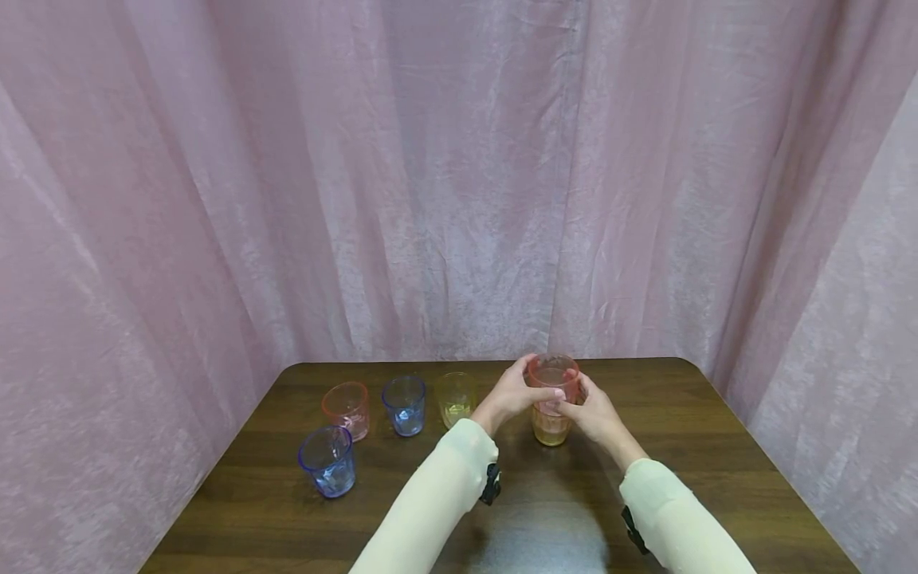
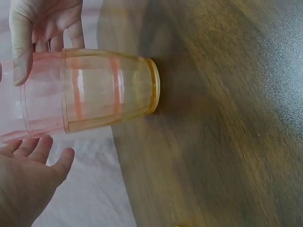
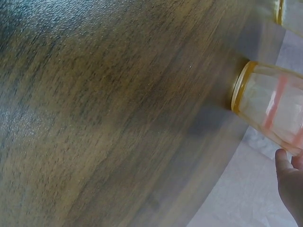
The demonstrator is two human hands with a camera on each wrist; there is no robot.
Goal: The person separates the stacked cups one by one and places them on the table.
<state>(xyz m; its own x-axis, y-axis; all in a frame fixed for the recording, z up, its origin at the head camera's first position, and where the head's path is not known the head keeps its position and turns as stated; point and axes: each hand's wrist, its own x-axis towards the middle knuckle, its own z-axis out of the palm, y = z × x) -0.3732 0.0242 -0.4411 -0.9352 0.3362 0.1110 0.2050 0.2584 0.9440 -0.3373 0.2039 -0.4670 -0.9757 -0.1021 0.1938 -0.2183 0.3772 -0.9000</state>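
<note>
Both hands are round the upper part of a pink cup (image 1: 554,375), which sits inside a yellow cup (image 1: 551,430) standing on the table. Two pink bands show through the yellow wall in the left wrist view, so the pink part looks like nested cups. My left hand (image 1: 512,396) grips the pink cup from the left, thumb across its front and fingers behind. From the other side my right hand (image 1: 594,413) holds it, its thumb lower on the front. A right-hand fingertip (image 3: 280,155) is close by the yellow cup's rim in the right wrist view.
Left of the stack stand another yellow cup (image 1: 455,402), a blue cup (image 1: 405,408), a pink cup (image 1: 347,410) and, nearer, a second blue cup (image 1: 328,462). The brown wooden table (image 1: 688,478) ends against a pink curtain (image 1: 459,199).
</note>
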